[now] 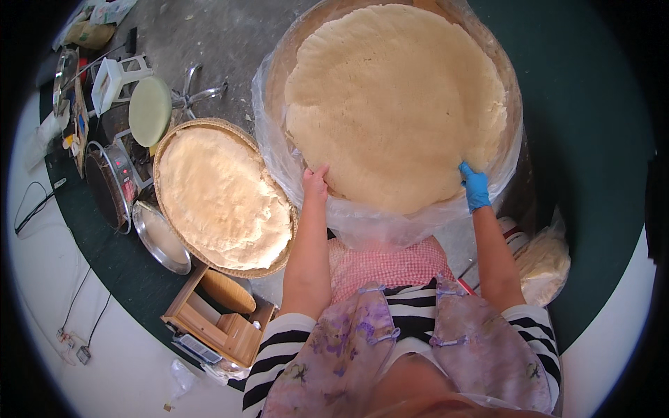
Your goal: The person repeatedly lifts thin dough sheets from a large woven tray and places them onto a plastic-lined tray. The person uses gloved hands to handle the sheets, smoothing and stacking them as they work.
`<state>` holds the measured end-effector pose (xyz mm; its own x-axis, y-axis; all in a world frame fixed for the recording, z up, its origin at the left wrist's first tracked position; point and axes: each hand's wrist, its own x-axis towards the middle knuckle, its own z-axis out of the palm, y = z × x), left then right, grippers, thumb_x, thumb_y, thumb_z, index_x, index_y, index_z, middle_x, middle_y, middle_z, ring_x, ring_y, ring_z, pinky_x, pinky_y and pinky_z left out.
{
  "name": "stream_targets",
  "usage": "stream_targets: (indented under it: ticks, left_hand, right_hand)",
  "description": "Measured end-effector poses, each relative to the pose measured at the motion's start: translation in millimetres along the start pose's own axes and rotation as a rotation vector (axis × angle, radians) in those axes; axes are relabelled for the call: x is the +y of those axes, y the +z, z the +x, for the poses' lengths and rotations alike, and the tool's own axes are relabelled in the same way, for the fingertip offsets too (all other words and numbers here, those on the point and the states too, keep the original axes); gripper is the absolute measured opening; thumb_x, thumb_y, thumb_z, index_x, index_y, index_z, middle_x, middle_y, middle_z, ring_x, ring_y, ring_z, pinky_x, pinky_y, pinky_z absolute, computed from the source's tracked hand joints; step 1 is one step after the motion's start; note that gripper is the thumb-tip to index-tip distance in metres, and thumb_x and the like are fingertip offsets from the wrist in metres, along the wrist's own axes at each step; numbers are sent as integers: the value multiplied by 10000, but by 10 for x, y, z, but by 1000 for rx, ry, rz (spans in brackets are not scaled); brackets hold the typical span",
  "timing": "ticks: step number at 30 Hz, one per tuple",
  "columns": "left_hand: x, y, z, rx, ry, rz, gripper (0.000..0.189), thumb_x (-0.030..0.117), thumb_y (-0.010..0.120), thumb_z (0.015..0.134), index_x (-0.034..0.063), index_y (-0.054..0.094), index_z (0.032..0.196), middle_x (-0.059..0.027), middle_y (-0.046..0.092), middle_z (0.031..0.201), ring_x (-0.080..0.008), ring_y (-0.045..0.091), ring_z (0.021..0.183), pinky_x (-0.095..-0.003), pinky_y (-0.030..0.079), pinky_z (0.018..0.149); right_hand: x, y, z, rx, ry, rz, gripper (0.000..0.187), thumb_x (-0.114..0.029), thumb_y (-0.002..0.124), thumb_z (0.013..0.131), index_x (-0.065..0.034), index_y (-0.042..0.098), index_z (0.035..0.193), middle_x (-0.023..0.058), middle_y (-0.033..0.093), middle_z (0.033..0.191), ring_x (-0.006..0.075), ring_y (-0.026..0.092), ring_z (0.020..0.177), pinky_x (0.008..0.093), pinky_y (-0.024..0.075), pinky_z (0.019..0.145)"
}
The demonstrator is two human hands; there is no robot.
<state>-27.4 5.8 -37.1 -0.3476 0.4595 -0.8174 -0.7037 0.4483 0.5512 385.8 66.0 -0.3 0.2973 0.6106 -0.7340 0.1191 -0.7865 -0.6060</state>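
A very large, pale round flatbread (392, 104) lies before me, possibly several thin layers deep. Under it is a clear plastic sheet (366, 224), spread over a wide round tray or basket whose rim shows brown through the plastic. My bare left hand (315, 184) grips the flatbread's near-left edge, thumb on top. On the near-right edge, my right hand (474, 187), in a blue glove, pinches the flatbread too. Fingers beneath the edge are hidden. To the left, a woven basket (160, 190) holds another pale, uneven flatbread pile (219, 198).
Left of the basket stand a metal bowl (180, 264), a round dark griddle (107, 188) with a control panel, a pale green stool seat (150, 111) and a white plastic stool (112, 83). A wooden chest (225, 329) is at lower left. A plastic bag (546, 261) sits at right.
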Motion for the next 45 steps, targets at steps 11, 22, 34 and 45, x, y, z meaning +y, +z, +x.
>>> stream_targets:
  ticks: [11,22,34,45]
  left_hand:
    - [-89,131,-136,91,47,155,335,-12,619,748,-5,492,1058,-107,598,977,-210,588,887,-336,493,758]
    - [-2,473,-527,547,532,698,489,117,715,685,2,508,1113,-106,607,949,-204,590,889,-318,490,779]
    - [620,-4001,139,882,201,130,265,138,634,740,25,631,980,-79,625,841,-155,572,772,-278,460,689]
    - [1623,-6201,1005,850,124,464,430,235,745,648,-32,605,954,-130,631,841,-220,594,743,-338,478,679]
  right_hand:
    - [-167,29,-51,427,-341,-108,645,-201,726,715,2,439,1256,142,547,1148,220,550,971,323,457,812]
    - [-753,794,-506,213,-707,-980,632,-225,651,791,-97,383,1348,253,331,1367,355,348,1255,408,294,1022]
    - [37,3561,-2874,-981,-948,-663,346,39,593,780,-71,602,1108,110,599,1051,230,575,947,307,440,859]
    - [1190,4122,-3198,-1053,-474,-932,266,-94,587,847,-77,612,1112,113,636,1027,188,612,908,285,480,792]
